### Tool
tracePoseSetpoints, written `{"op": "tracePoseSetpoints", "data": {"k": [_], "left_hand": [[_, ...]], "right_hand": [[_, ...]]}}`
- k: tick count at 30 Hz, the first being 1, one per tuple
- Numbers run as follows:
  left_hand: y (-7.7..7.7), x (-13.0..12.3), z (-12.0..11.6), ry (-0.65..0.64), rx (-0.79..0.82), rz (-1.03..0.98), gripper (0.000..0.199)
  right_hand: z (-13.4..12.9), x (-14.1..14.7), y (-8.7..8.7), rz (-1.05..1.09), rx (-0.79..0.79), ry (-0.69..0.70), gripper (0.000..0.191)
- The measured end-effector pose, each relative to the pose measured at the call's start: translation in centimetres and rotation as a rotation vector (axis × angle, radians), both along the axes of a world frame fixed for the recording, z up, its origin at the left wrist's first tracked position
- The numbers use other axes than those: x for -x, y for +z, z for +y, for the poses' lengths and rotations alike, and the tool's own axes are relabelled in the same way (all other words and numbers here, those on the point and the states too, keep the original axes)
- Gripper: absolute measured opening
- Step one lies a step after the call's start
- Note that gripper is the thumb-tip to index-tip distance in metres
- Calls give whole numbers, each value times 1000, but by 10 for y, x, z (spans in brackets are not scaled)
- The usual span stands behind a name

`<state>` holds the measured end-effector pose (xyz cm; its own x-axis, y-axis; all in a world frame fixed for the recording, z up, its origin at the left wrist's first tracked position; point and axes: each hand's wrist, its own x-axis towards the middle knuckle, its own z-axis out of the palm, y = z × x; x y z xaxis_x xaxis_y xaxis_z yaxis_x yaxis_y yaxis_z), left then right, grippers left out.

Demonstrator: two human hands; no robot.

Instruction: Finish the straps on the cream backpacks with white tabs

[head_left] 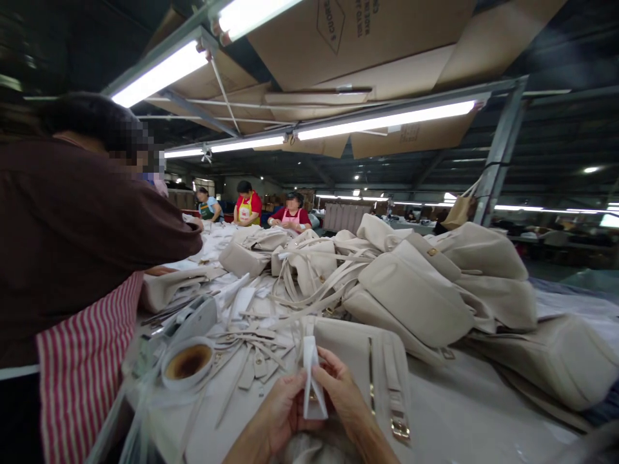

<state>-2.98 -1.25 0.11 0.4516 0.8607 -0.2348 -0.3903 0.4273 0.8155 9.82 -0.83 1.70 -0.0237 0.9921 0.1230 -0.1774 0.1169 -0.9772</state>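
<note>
Both hands are closed on a white wrapping strip [311, 374], which stands upright and folded at the front of the table. My left hand [284, 407] pinches it from the left, low down. My right hand [341, 390] grips it from the right with thumb and fingers. Whatever the strip covers is mostly hidden; a small gold glint shows at its lower part. Just behind and right of my hands lies a beige bag [345, 338] with a gold zip and a gold strap buckle [400, 428]. Loose beige straps [261, 362] lie to the left.
A heap of beige bags [411, 290] fills the table's right and middle. A white tub [189, 386] with brown residue stands at left. A co-worker in a striped apron [87, 361] leans in at left; several people work farther back. Light tubes [387, 121] hang overhead.
</note>
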Motion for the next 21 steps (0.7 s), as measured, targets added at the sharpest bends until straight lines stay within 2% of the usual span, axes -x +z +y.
{"op": "tracePoseSetpoints", "data": {"k": [3,5,9,12,17,19,21], "left_hand": [[-6,1,4,35,47,-4,46],[-7,2,7,16,71,-61,42],[-6,7,10,-67,106,-154,37],[-9,10,12,-60,107,-131,36],[-11,14,11,-86,94,-147,35],[-10,14,10,-114,68,-157,36],[-9,14,9,-117,37,-154,36]], "right_hand": [[5,12,-8,-248,-111,-250,27],[5,19,-11,-407,-120,-373,24],[-2,24,-15,-584,-72,-447,24],[-9,18,-18,-587,-109,-385,33],[-16,-4,-16,-421,-177,-38,54],[-18,-9,-14,-425,-164,13,62],[-18,-7,-15,-489,-152,1,68]]}}
